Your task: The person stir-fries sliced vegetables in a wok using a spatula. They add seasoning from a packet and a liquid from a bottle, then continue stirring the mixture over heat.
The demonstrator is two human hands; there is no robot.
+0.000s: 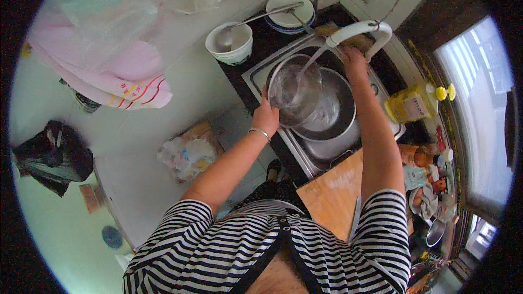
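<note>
My left hand (pixel 266 115) grips the rim of a round, see-through or shiny bowl (pixel 282 108), tilted over the sink. Water runs into it from a white curved faucet (pixel 355 28). Below the bowl, a wide dark pan (pixel 337 102) sits in the stainless steel sink (pixel 327 153) with wet, glinting contents. Close behind the faucet spout is my right hand (pixel 354 59); its fingers are partly hidden, so what they touch is unclear. A brown item (pixel 327 29), perhaps a cloth or sponge, lies beside it.
A white bowl with a ladle (pixel 229 47) and stacked bowls (pixel 288 10) stand behind the sink. Yellow dish soap (pixel 412 104) is at the right. A wooden cutting board (pixel 333 190) with a knife (pixel 354 218) lies nearer me. Bagged items (pixel 190 153) rest on the floor.
</note>
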